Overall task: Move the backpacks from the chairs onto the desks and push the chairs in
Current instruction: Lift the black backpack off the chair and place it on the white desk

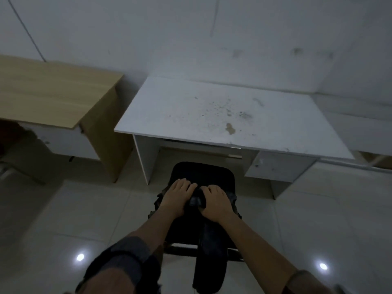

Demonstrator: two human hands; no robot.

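Dim tiled room. I see my left hand (177,195) and right hand (215,203), fingers curled down, gripping the dark backpack (199,211) top on the black chair (203,177); white desk (212,115) beyond, wooden desk (53,92) far left.

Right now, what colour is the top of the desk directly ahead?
White, stained with dark specks; the desk top shows in the head view.
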